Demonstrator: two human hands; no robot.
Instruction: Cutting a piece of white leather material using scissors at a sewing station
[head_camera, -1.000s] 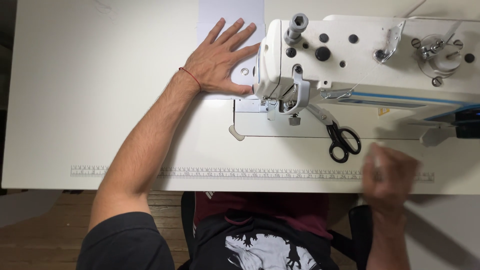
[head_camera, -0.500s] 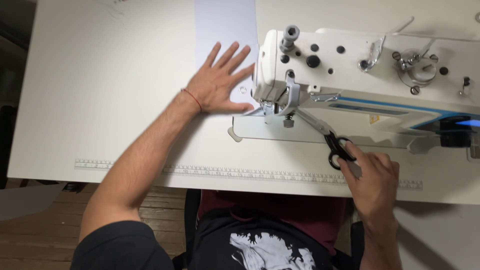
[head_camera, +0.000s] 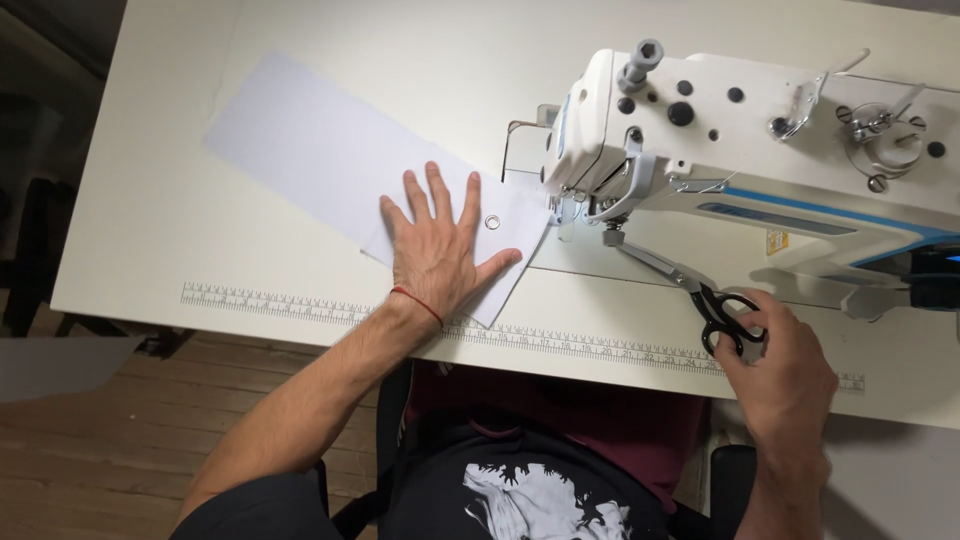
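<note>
A long rectangular strip of pale lilac-white fabric (head_camera: 330, 160) lies flat and slanted across the white sewing table (head_camera: 150, 250), its far end toward the table's upper left and its near corner just beside the needle area of the machine. A small round metal eyelet (head_camera: 493, 222) sits in the strip near that corner. The left hand (head_camera: 437, 255) rests palm down on the near end of the strip, its fingers spread wide and flat, the thumb pointing toward the machine; a thin red cord bracelet (head_camera: 417, 303) circles the wrist. To the right, the white industrial sewing machine with a blue stripe (head_camera: 740, 140) stands on the table, and a pair of black-handled scissors with silver blades (head_camera: 690, 285) lies slanted in front of it, blade tips up under the machine head. The right hand (head_camera: 780, 375) is at the handles, fingers curled around the loops. A printed ruler strip (head_camera: 300, 305) runs along the table's near edge.
</note>
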